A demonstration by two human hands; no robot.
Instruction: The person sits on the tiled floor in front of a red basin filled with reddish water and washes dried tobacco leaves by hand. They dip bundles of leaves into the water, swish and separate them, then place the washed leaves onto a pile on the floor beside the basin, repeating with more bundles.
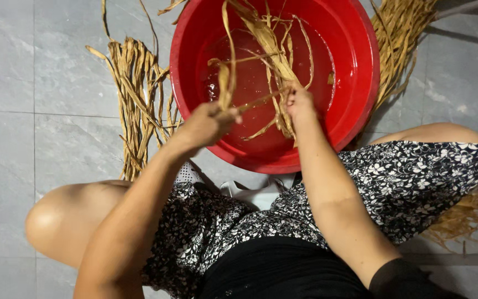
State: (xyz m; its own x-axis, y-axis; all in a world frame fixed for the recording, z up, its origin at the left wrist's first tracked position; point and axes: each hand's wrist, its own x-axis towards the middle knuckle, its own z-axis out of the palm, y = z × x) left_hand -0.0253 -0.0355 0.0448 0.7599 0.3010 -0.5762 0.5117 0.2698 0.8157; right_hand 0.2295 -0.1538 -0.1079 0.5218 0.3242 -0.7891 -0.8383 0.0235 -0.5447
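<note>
Above the floral-skirted lap [394, 177], the left hand [208, 123] and right hand [300, 102] each grip tan fibre strips [275, 61] over the red basin [355, 39], seemingly holding water.

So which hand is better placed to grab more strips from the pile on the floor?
Probably the left hand: it sits at the basin rim nearest the floor pile; the right hand grips strips over the water.
</note>
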